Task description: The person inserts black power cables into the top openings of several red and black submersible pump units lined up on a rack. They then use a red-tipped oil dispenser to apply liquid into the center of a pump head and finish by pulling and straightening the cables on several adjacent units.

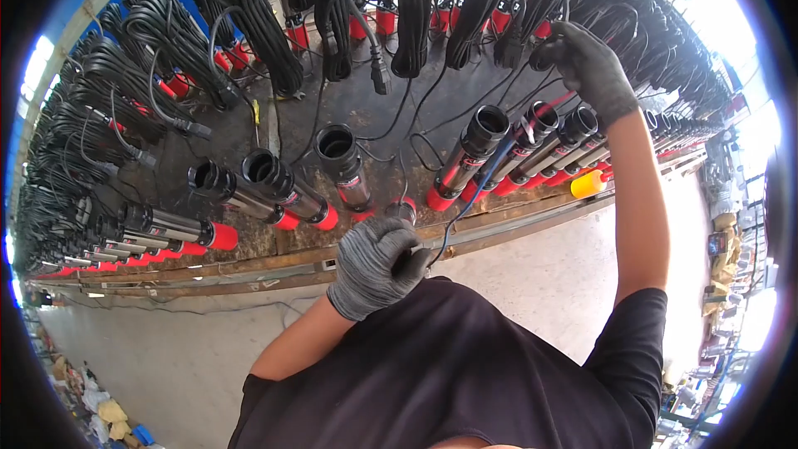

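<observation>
My left hand [378, 268], in a grey knitted glove, is closed at the table's front edge. What lies inside its fingers is hidden. Just beyond it shows a short metal cylinder with a red band [404, 209], partly covered by the hand. A thin dark blue cord [453, 224] runs from beside this hand up to the right across the cylinders. My right hand [588, 71], in a dark glove, reaches far out to the right with curled fingers against a coil of black cable [544, 41]; its grip is unclear. Below its wrist hangs a pink-red strip [555, 104].
Metal cylinders with black open tops and red bases, such as this upright one [342, 168], line the dark tabletop [287, 120]. Behind them stand many bundled black cables [249, 17] with plugs [380, 71]. A yellow object [588, 185] sits at the right edge. Pale floor [183, 341] lies below.
</observation>
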A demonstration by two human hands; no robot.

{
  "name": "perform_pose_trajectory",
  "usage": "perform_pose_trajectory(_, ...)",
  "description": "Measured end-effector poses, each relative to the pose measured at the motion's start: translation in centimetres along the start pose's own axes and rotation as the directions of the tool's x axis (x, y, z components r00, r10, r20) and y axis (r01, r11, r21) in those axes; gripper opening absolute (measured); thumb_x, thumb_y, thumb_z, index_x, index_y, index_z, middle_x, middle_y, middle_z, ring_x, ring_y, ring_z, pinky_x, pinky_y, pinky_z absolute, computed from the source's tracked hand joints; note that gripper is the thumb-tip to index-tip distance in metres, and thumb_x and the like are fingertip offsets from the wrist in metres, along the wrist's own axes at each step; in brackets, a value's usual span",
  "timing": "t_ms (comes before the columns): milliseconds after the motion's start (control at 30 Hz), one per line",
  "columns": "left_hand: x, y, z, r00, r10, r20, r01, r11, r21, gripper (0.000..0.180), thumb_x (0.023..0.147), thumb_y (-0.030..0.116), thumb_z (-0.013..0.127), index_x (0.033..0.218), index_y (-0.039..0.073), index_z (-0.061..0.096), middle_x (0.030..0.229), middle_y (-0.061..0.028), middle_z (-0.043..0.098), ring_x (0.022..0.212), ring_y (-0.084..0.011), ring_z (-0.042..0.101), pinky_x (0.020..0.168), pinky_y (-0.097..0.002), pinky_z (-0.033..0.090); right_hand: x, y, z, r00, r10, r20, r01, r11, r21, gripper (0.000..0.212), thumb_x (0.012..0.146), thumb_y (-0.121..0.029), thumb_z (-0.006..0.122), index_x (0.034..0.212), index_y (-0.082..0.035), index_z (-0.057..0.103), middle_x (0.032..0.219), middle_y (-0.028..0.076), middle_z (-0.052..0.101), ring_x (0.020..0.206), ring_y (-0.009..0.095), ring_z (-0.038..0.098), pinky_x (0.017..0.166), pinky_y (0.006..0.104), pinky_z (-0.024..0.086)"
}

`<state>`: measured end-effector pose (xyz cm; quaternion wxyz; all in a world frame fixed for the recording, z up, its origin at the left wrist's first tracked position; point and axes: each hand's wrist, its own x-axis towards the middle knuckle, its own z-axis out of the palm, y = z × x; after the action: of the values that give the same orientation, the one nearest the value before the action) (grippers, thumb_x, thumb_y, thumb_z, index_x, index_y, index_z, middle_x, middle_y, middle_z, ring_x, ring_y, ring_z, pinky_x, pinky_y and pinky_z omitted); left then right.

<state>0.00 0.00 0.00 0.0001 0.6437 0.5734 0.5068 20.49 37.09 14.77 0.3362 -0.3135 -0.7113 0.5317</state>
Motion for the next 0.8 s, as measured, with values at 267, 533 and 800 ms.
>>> perform_pose_trajectory(267,2.0,-1.0,0.2,0.997,-0.067,-0.047,0.062,0.992,-0.112,0.028,0.073,0.004,0.084,0.095,0.008,0.066,0.095,-0.0101,0.073,0.086,-0.0256,0.072,0.079,-0.0374,0.059,-2.2,3.6,-4.6,0.979,0.191,-0.077,-0.164,0.948,0.272,0.036,0.101,-0.036,0.064,0.112,-0.002,0.072,0.078,0.003,0.065,0.055,0.010,0.052,0.048,0.0234,0.039)
perform_pose_trajectory(533,2.7,-2.0,1.9,0.992,-0.024,-0.120,0.001,0.982,-0.188,0.059,0.079,0.001,0.083,0.132,0.003,0.058,0.090,-0.0047,0.074,0.072,-0.0142,0.069,0.066,-0.0286,0.056,-2.0,8.2,-4.7,0.949,0.166,-0.266,-0.090,0.957,0.275,0.036,0.104,-0.040,0.061,0.120,-0.009,0.069,0.080,0.001,0.066,0.056,0.010,0.050,0.050,0.0252,0.037)
perform_pose_trajectory(800,2.5,-1.8,3.8,0.985,0.055,-0.162,-0.104,0.944,-0.313,0.069,0.074,0.009,0.084,0.138,0.006,0.058,0.092,-0.0076,0.071,0.073,-0.0223,0.067,0.064,-0.0343,0.055,-2.0,9.2,-6.2,0.983,0.107,-0.149,-0.034,0.904,0.427,0.039,0.103,-0.033,0.065,0.133,-0.008,0.063,0.077,-0.005,0.056,0.054,0.004,0.042,0.044,0.0185,0.032)
